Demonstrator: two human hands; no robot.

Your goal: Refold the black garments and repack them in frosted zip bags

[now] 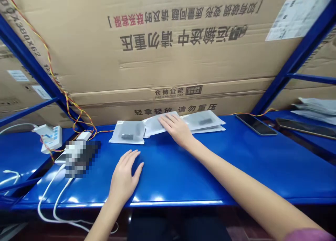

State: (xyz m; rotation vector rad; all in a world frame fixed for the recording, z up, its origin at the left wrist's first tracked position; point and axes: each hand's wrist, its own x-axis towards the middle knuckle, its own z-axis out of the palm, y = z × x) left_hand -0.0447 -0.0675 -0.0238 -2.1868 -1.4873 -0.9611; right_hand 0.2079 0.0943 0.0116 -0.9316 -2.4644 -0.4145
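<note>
Several frosted plastic pouches lie in a row along the back of a blue metal shelf (pixel 173 174), against a cardboard box. My right hand (pixel 176 128) rests flat on the middle pouch (pixel 154 125), fingers stretched out. To its left is a pouch (pixel 130 131) with a dark item showing through. On the right, another pouch (pixel 204 120) also has something dark inside and overlaps one beneath it. My left hand (pixel 126 176) lies on the shelf in front of the left pouch, fingers apart, holding nothing.
A large printed cardboard box (pixel 168 66) stands behind the shelf. At left are a power strip (pixel 51 139), white cables (pixel 54 188) and a partly blurred-out device (pixel 82 158). A phone (pixel 256 124) lies at right, beyond it another phone (pixel 307 128). Blue posts (pixel 282 69) frame both sides.
</note>
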